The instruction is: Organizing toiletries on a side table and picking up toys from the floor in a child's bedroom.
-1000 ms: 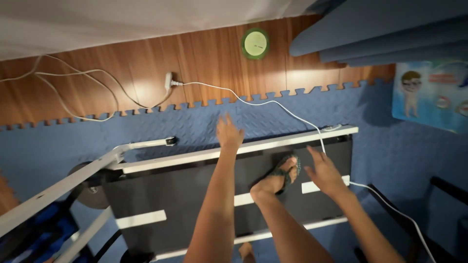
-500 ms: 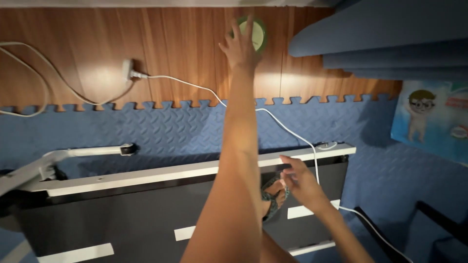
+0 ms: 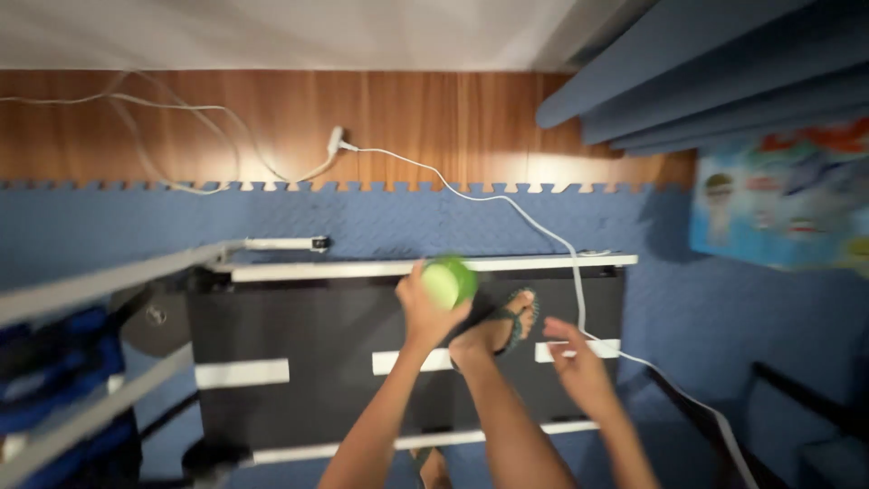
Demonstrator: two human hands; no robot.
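The left hand (image 3: 424,308) is gripping a round green disc (image 3: 446,281), fingers wrapped around its lower edge, at the centre of the frame above the dark treadmill deck (image 3: 299,326). The right hand (image 3: 575,367) is hanging empty and loosely spread at the lower right, close to the white cable (image 3: 543,235) running up to a plug (image 3: 335,142) on the wooden floor (image 3: 407,118). A sandalled foot (image 3: 507,321) is resting on the deck between the hands. Judging from this, a firm hold with the thumb over the disc's face looks wise, with both hands kept off the cable.
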